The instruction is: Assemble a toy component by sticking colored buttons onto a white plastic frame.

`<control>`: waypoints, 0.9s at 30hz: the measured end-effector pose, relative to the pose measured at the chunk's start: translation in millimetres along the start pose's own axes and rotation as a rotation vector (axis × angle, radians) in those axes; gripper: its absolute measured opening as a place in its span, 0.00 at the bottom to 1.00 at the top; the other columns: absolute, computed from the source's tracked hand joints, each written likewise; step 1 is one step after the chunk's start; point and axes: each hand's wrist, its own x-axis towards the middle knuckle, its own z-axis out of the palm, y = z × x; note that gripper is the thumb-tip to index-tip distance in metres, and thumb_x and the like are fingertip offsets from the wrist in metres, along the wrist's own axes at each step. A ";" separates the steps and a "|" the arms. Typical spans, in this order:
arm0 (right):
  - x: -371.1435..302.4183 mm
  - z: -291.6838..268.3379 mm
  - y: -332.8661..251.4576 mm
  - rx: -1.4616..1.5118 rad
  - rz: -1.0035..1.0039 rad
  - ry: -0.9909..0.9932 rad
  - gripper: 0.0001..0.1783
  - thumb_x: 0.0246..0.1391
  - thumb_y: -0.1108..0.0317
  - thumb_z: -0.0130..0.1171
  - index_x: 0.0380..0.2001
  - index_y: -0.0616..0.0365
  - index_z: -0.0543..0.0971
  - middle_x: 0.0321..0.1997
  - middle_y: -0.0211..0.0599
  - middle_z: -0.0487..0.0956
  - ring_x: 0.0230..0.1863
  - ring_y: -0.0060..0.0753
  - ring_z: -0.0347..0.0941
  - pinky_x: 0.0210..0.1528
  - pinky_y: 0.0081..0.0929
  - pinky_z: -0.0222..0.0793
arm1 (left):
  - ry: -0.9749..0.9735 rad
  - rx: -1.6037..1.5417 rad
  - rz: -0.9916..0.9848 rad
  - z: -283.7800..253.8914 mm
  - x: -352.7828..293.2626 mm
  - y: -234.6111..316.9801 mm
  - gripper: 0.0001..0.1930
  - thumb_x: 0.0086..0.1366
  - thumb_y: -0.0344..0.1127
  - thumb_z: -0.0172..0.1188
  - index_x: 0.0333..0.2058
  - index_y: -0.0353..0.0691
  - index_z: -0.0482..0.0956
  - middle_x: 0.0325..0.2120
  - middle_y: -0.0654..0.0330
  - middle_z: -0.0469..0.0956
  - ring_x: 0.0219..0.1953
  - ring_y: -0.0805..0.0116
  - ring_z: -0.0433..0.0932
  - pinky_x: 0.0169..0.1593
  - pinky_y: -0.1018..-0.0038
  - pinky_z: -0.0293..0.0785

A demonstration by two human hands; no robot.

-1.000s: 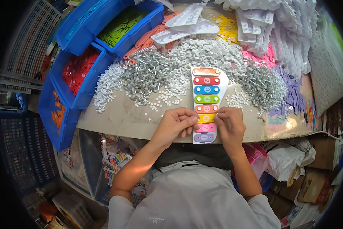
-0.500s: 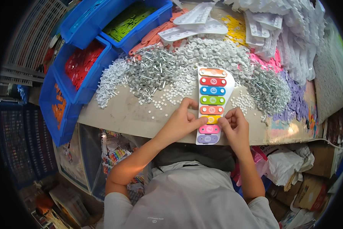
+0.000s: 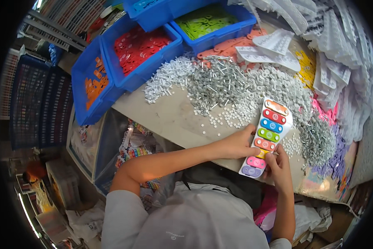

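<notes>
A toy xylophone (image 3: 269, 135) with a white base and a row of coloured bars lies slanted near the table's front edge. White round caps show at both ends of its upper bars, from orange down to coral. My left hand (image 3: 239, 143) grips its left side, the thumb pressing by the yellow bar. On the opposite side my right hand (image 3: 281, 169) has its fingers bent at the edge and its thumb on the yellow bar's right end. Both thumbs partly cover that bar. Below it are the pink and purple bars, touching neither thumb.
Silver pins (image 3: 219, 81), white washers (image 3: 273, 81) and small white caps (image 3: 232, 116) lie heaped beyond my hands. Blue bins (image 3: 124, 85) of coloured bars stand at the left. White bases (image 3: 344, 70) are stacked at the right, near purple bars (image 3: 340, 145).
The whole view has turned, so the table and xylophone appear farther right, and the xylophone tilts more. My right thumb has come further over the yellow bar, closer to the left one.
</notes>
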 end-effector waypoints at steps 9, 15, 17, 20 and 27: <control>2.3 2.3 6.9 -0.004 -0.036 0.031 0.14 0.69 0.62 0.52 0.52 0.56 0.71 0.27 0.28 0.79 0.17 0.14 0.70 0.16 0.15 0.64 | 0.031 0.131 0.098 0.3 -3.9 -0.3 0.30 0.65 0.35 0.64 0.57 0.28 0.58 0.23 0.56 0.78 0.24 0.73 0.78 0.27 0.73 0.70; -14.1 -3.8 20.8 0.110 -0.190 0.361 0.11 0.71 0.62 0.49 0.49 0.56 0.71 0.19 0.23 0.70 0.15 0.16 0.66 0.15 0.17 0.59 | 0.381 0.541 0.198 -19.4 -35.9 2.7 0.18 0.67 0.37 0.62 0.50 0.31 0.75 0.26 0.55 0.80 0.26 0.64 0.80 0.33 0.67 0.74; -26.0 -27.0 40.8 -0.395 -0.507 0.803 0.08 0.70 0.66 0.50 0.45 0.58 0.73 0.28 0.27 0.70 0.25 0.18 0.66 0.26 0.19 0.60 | 0.822 0.840 0.587 -56.6 -46.6 1.3 0.09 0.67 0.33 0.61 0.42 0.35 0.82 0.30 0.55 0.82 0.31 0.56 0.80 0.37 0.63 0.76; -57.1 -94.9 55.4 -0.808 -0.502 1.188 0.09 0.69 0.68 0.52 0.46 0.62 0.75 0.36 0.35 0.76 0.37 0.29 0.71 0.40 0.27 0.68 | 0.975 1.214 0.514 -118.0 -77.8 18.0 0.09 0.60 0.27 0.61 0.39 0.38 0.83 0.35 0.56 0.80 0.40 0.54 0.79 0.44 0.63 0.75; -82.9 -176.1 91.5 -0.919 -0.397 1.064 0.15 0.67 0.69 0.52 0.53 0.65 0.73 0.56 0.45 0.74 0.55 0.41 0.72 0.51 0.32 0.69 | 0.840 1.560 0.489 -170.8 -87.0 16.3 0.09 0.57 0.27 0.55 0.36 0.40 0.83 0.37 0.62 0.77 0.46 0.62 0.74 0.50 0.66 0.67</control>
